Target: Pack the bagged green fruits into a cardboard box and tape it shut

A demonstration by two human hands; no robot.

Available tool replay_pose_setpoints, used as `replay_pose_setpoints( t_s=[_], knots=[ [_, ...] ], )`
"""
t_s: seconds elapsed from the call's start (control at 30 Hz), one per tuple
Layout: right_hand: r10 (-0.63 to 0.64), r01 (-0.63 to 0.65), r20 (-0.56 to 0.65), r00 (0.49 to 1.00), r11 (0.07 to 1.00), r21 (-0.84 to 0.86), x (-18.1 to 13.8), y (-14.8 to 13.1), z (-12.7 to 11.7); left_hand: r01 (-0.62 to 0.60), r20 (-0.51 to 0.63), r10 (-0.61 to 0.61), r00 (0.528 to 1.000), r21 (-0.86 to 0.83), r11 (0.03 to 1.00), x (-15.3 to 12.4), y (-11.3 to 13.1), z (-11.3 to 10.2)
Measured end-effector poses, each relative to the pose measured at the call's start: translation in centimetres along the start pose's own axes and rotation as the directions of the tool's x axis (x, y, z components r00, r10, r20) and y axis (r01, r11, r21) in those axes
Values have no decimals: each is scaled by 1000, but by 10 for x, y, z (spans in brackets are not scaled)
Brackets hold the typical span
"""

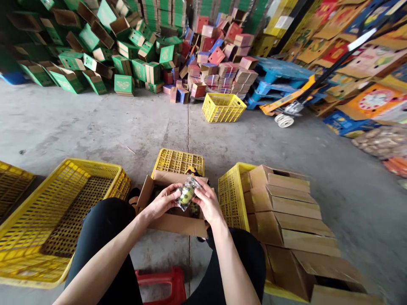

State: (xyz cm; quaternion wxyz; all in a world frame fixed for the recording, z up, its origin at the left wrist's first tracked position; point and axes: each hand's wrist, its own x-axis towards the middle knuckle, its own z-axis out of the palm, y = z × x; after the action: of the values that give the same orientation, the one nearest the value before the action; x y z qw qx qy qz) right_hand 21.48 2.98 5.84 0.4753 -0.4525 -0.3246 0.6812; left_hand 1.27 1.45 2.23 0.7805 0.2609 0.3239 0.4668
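Holding one small transparent packet (pixel 186 195) in both hands, just above an open cardboard box (pixel 178 224) between our knees. Fingers of our left hand (pixel 163 203) close on its left edge; those of our right hand (pixel 207 203) pinch the right side. Contents green and rounded, exact kind unclear to us.

Handling, as we judge it: light, film thin and slippery, filling firmish but easily bruised. Best taken by the film margins, thumbs on top, lightly, sparing the middle.

Surface: grey, stained concrete floor (pixel 143 123); what the box rests on is hidden from us. Yellow crate (pixel 179 159) just beyond the box; large yellow crate (pixel 104 162) to our left; at right, brown cartons (pixel 295 216) in a row.

Room: storage space, we think. Green cartons (pixel 124 84) heaped far left, small red and blue boxes at far centre, orange pallet jack (pixel 292 99) beside blue pallets (pixel 276 70) far right.
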Motion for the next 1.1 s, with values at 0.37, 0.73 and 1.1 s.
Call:
replay_pose_setpoints(
  t_s=[0.37,0.73,1.1],
  knots=[
    [-94,90,-116,989,995,-45,3,7,1,-66,-83,70,994,59,996,0,-4,-1],
    [-336,282,-40,941,845,-455,12,11,-12,3,-67,0,998,50,999,2,3,-7],
    [-128,108,-230,965,989,-98,8,13,0,-104,-170,175,970,361,927,8,3,-9]
  ],
)
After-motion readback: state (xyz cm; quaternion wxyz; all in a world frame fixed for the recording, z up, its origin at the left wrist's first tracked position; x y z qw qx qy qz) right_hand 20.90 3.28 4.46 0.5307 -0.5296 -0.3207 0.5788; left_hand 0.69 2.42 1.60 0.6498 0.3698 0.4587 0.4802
